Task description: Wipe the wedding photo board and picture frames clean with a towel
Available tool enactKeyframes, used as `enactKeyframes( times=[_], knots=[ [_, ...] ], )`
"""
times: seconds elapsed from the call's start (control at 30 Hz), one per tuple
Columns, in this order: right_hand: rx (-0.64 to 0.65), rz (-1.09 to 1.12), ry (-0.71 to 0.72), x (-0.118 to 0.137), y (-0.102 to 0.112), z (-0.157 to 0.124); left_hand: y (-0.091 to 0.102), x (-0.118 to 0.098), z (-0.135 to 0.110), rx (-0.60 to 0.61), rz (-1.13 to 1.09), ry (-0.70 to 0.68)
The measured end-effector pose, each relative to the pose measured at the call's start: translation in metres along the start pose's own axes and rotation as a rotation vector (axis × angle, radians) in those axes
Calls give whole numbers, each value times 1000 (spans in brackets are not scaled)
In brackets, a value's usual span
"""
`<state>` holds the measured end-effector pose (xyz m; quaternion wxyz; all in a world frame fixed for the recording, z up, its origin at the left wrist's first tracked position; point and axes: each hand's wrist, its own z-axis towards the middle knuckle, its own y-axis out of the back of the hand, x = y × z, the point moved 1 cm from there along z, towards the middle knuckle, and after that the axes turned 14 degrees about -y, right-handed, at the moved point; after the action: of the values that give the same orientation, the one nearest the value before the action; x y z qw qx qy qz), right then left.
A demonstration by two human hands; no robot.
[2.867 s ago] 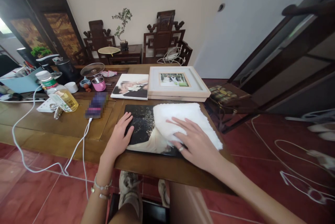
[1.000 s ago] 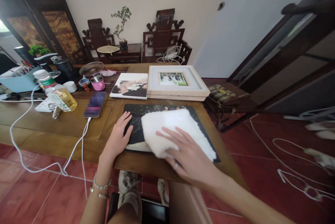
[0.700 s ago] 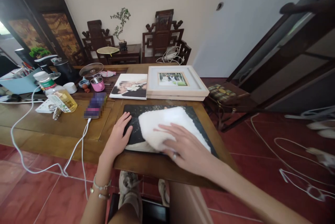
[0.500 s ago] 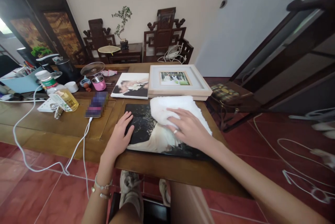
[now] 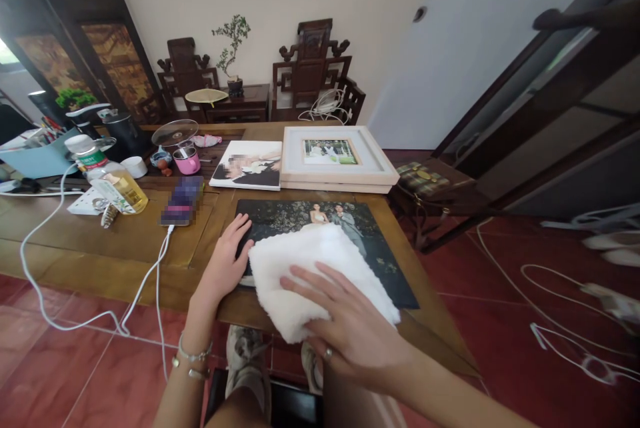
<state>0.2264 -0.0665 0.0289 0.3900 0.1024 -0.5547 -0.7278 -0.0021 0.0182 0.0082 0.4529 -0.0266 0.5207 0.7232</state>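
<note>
White cloth (image 5: 300,258) pulled nearer the body since half a second ago, right hand (image 5: 345,328) on top.

Brown wooden table (image 5: 100,241) spreads beneath and around both hands; a dark photo panel (image 5: 383,248) lies on it, partly under the cloth, two printed figures just beyond the right fingertips. Farther past those fingers sits a pale framed picture (image 5: 331,151). Beneath the outstretched, loosely spread right fingers, the cloth overlaps the panel's near edge — left hand (image 5: 226,261) rests flat at the panel's left edge, fingers extended, a phone (image 5: 181,201) beyond and left of them. Smallest — a ring (image 5: 327,353) among the right fingers.
</note>
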Motion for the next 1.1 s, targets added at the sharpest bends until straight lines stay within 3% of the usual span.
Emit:
enactKeyframes(
  times=[0.1, 0.3, 0.4, 0.53, 0.67, 0.9, 1.0, 1.1],
  knots=[
    [12, -7, -51, -20, 3, 11, 1, -1, 0, -2, 5, 1],
    [-147, -224, -235, -89, 7, 37, 0, -1, -1, -16, 0, -2],
    [-192, -316, -292, -104, 4, 41, -1, 0, -1, -17, -1, -7],
    [-221, -342, -317, -93, 0, 36, -2, 2, -2, -29, -4, -14],
    [-175, -261, -303, -63, -1, 20, -2, 2, -2, -39, -11, -21],
    [-62, -39, -115, 1, -3, -1, -1, 1, -1, -26, -6, -10],
    [-23, -24, -71, -5, -2, 8, -1, 0, -1, -14, -6, -5],
    [-50, -83, -125, -43, 2, 27, -1, 0, -1, -16, -7, -4]
  ],
)
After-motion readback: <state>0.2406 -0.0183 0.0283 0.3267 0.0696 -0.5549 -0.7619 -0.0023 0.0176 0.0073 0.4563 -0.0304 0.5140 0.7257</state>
